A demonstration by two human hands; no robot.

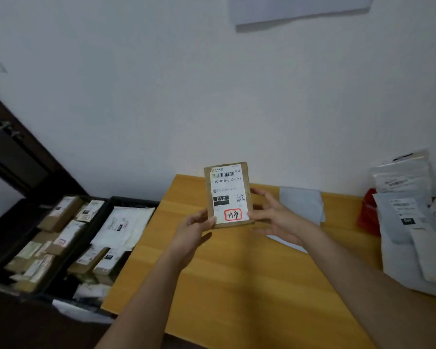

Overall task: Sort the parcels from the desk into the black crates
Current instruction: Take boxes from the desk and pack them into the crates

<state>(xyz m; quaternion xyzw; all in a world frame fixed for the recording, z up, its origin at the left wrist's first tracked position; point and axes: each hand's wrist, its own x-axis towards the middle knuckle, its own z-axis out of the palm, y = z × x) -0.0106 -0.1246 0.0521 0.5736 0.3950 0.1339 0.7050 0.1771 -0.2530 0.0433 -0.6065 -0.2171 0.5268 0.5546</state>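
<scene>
Near table edge: the yellow table ends just in front of the person; both forearms reach over it with bare wood beneath them.
Left hand: the left hand pinches the lower left corner of the brown parcel, fingers curled behind it.
Right hand: the right hand holds the parcel's right edge, fingers spread along that side.
Parcel: held upright above the table, its label facing the camera, touching nothing but the hands.
Slip risk: both grips sit low and at the edges, so letting go with one hand could probably let the parcel swing or drop.
Sorting risk: the two black crates stand side by side, left of the table and lower; a hasty read of the label could send it into the wrong one.
Crate room: both look nearly full, so a tossed parcel might slide off the heap.
Right side: a pile of grey mailers crowds that end.
Far edge: the table meets the white wall.
</scene>
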